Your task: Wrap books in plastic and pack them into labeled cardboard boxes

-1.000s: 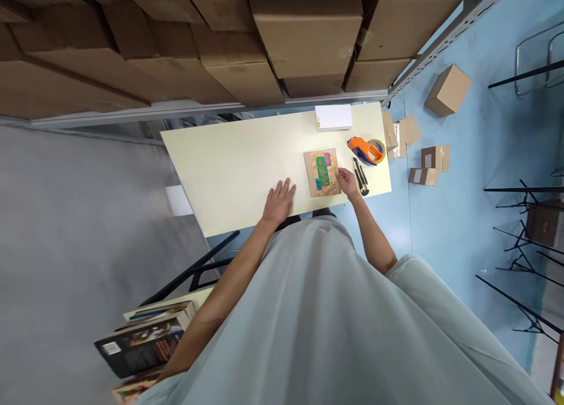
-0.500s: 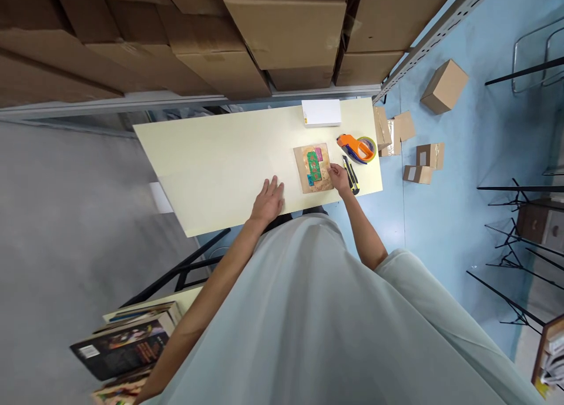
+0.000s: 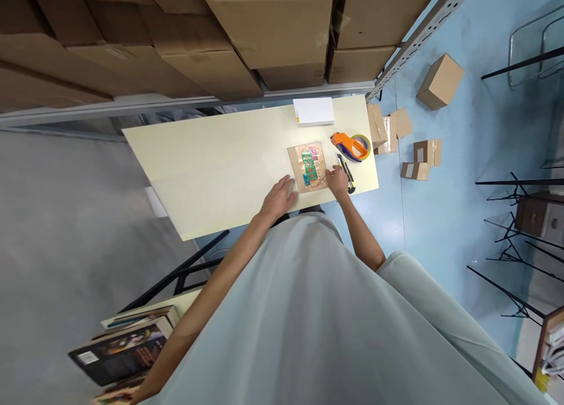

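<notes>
The book point(image 3: 309, 168) lies flat near the front edge of the tabletop point(image 3: 211, 164), its glossy face printed green, pink and blue. The left hand point(image 3: 278, 198) is at its left edge, its grip loose and fingers extended. The right hand point(image 3: 337, 180) has bent fingers at the right edge; whether its grip pinches the book, I cannot tell. Just beyond that hand lies a cutter point(image 3: 347, 173), with an orange tape dispenser point(image 3: 348, 145) behind it and a white box point(image 3: 314, 111) farther back.
</notes>
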Action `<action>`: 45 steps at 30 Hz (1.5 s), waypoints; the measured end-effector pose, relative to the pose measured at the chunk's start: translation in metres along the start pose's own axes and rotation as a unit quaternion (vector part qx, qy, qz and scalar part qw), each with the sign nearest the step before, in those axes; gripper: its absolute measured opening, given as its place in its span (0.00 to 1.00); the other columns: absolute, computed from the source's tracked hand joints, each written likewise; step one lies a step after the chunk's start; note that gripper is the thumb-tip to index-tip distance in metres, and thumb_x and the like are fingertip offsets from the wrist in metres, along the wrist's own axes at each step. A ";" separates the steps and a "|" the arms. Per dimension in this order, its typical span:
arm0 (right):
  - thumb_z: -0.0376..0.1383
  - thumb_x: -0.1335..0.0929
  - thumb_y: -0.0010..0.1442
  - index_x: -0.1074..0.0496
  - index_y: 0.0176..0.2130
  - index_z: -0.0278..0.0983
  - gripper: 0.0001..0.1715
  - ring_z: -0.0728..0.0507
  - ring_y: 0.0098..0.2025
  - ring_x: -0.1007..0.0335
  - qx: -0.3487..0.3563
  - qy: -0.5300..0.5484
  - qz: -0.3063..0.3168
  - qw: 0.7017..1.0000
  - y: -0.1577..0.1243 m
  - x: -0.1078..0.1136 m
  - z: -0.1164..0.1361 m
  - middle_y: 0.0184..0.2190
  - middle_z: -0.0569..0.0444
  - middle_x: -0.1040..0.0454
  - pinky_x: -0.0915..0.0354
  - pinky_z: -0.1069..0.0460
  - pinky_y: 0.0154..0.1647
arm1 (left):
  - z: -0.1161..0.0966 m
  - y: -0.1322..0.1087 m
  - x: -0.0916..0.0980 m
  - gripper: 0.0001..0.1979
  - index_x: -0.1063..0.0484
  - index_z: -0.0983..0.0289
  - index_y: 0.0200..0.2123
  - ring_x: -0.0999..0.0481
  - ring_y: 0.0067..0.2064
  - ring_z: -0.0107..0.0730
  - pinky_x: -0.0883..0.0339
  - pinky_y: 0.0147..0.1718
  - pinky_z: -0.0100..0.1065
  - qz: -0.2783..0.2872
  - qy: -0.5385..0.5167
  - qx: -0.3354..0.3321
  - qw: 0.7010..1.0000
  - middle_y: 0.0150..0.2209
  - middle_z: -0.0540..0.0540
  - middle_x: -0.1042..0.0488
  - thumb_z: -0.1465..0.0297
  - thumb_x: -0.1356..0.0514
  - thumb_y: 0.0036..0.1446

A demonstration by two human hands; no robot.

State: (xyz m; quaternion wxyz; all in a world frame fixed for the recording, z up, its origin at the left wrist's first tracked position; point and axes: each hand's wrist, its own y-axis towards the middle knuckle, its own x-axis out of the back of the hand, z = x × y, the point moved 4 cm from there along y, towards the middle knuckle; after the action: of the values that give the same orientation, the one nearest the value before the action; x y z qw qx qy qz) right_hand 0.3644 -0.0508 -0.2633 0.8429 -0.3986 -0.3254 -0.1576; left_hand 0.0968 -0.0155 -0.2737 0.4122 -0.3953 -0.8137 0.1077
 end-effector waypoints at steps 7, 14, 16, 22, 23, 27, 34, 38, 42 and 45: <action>0.39 0.32 0.77 0.17 0.55 0.31 0.18 0.27 0.59 0.14 -0.029 -0.029 0.025 0.999 0.010 -0.004 0.006 0.53 0.30 0.13 0.26 0.38 0.66 | -0.020 0.031 -0.030 0.37 0.32 0.63 0.76 0.39 0.83 0.58 0.34 0.78 0.54 -0.025 -0.146 0.067 0.987 0.81 0.69 0.40 0.61 0.34 0.67; 0.37 0.29 0.74 0.16 0.50 0.33 0.13 0.30 0.58 0.14 -0.038 -0.028 0.032 0.998 0.015 -0.009 0.009 0.52 0.34 0.12 0.25 0.41 0.64 | -0.010 0.033 -0.035 0.30 0.24 0.60 0.65 0.26 0.75 0.61 0.26 0.71 0.59 -0.036 -0.281 0.105 0.953 0.68 0.66 0.22 0.61 0.30 0.61; 0.37 0.29 0.72 0.17 0.49 0.34 0.11 0.32 0.57 0.14 -0.025 -0.026 0.020 0.999 0.015 -0.007 0.008 0.52 0.36 0.13 0.25 0.41 0.65 | -0.009 0.034 -0.034 0.28 0.22 0.60 0.62 0.25 0.73 0.59 0.28 0.72 0.59 -0.036 -0.278 0.086 0.956 0.66 0.64 0.20 0.60 0.30 0.59; 0.38 0.27 0.65 0.22 0.42 0.38 0.07 0.35 0.52 0.15 -0.003 0.045 0.016 0.999 0.016 0.002 0.006 0.46 0.42 0.13 0.23 0.42 0.62 | -0.006 0.033 -0.033 0.30 0.19 0.60 0.62 0.24 0.72 0.61 0.28 0.72 0.56 -0.050 -0.285 0.056 0.956 0.62 0.62 0.18 0.59 0.30 0.56; 0.39 0.27 0.64 0.22 0.43 0.39 0.09 0.35 0.50 0.15 -0.009 0.056 0.025 0.998 0.016 0.003 0.006 0.44 0.45 0.13 0.23 0.42 0.60 | -0.005 0.033 -0.033 0.30 0.19 0.60 0.62 0.25 0.72 0.61 0.29 0.73 0.56 -0.050 -0.279 0.057 0.957 0.63 0.62 0.18 0.59 0.29 0.57; 0.42 0.26 0.62 0.23 0.44 0.40 0.12 0.36 0.45 0.15 0.005 0.069 0.041 0.997 0.011 0.009 0.010 0.35 0.52 0.15 0.22 0.44 0.56 | -0.004 0.032 -0.037 0.32 0.21 0.61 0.65 0.29 0.75 0.60 0.33 0.76 0.56 -0.029 -0.254 0.061 0.965 0.68 0.65 0.23 0.58 0.30 0.59; 0.40 0.27 0.61 0.29 0.33 0.44 0.07 0.38 0.37 0.22 0.069 0.019 0.032 0.997 -0.021 0.016 0.032 0.30 0.55 0.21 0.27 0.47 0.45 | -0.008 0.034 -0.042 0.31 0.21 0.62 0.68 0.35 0.80 0.57 0.39 0.80 0.56 -0.013 -0.226 0.028 0.974 0.74 0.66 0.28 0.65 0.37 0.62; 0.40 0.27 0.63 0.31 0.36 0.45 0.08 0.38 0.39 0.22 0.107 0.003 0.018 0.994 -0.045 0.011 0.052 0.34 0.54 0.19 0.27 0.46 0.46 | -0.001 0.031 -0.036 0.31 0.20 0.63 0.67 0.34 0.79 0.57 0.34 0.77 0.58 -0.007 -0.235 0.036 0.971 0.72 0.67 0.25 0.67 0.39 0.62; 0.40 0.27 0.67 0.32 0.39 0.45 0.09 0.39 0.39 0.22 0.139 -0.018 0.035 0.990 -0.066 -0.006 0.076 0.38 0.53 0.19 0.27 0.46 0.47 | 0.008 0.019 -0.021 0.27 0.18 0.63 0.65 0.29 0.76 0.56 0.37 0.78 0.58 -0.016 -0.259 0.025 0.965 0.70 0.66 0.21 0.67 0.39 0.64; 0.40 0.27 0.70 0.32 0.43 0.44 0.09 0.39 0.42 0.20 0.161 -0.045 0.057 0.984 -0.081 -0.026 0.096 0.42 0.52 0.19 0.26 0.45 0.49 | 0.014 0.003 -0.003 0.26 0.19 0.63 0.65 0.23 0.72 0.54 0.33 0.76 0.58 -0.067 -0.333 0.044 0.940 0.70 0.66 0.21 0.61 0.39 0.69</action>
State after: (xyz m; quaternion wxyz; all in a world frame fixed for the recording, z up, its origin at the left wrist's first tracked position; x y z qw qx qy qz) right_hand 0.2624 -0.0272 -0.1897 0.8881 -0.2818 -0.3613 -0.0369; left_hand 0.0893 -0.0140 -0.2857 0.1416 -0.2626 -0.9235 0.2411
